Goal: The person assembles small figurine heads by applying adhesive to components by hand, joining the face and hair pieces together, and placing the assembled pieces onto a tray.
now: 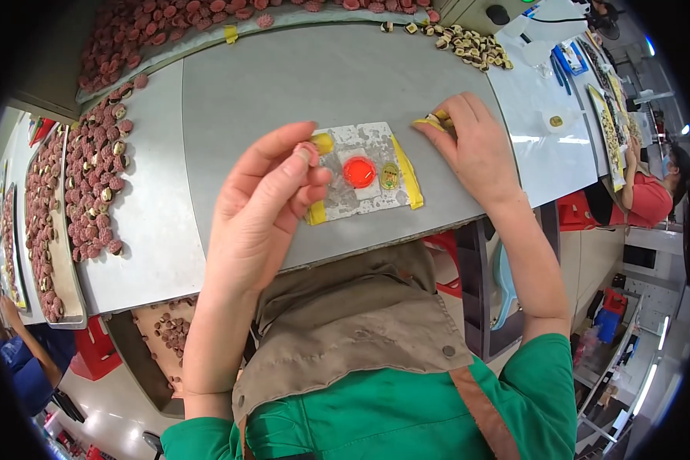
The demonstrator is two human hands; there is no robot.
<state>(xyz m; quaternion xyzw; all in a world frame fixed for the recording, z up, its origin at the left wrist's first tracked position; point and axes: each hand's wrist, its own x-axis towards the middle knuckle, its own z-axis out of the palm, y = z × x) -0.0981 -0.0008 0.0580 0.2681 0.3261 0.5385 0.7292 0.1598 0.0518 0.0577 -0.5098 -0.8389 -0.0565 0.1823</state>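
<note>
My left hand is raised over the grey table, left of a worn square pad. Its thumb and fingertips pinch a small pink textured shell. My right hand rests near the table surface, right of the pad, its fingers bent together around a small cream-and-dark piece, mostly hidden. Yellow wrapping shows on some fingertips. Between my hands lies the grey-white pad, edged with yellow tape. On it sit a round red dish and a small oval yellow-green item.
Pink shells fill a tray along the far edge. Filled pink-and-cream pieces cover the left side, beside a long tray. Cream-and-dark pieces lie far right. A co-worker in red sits right; another person's arms show left.
</note>
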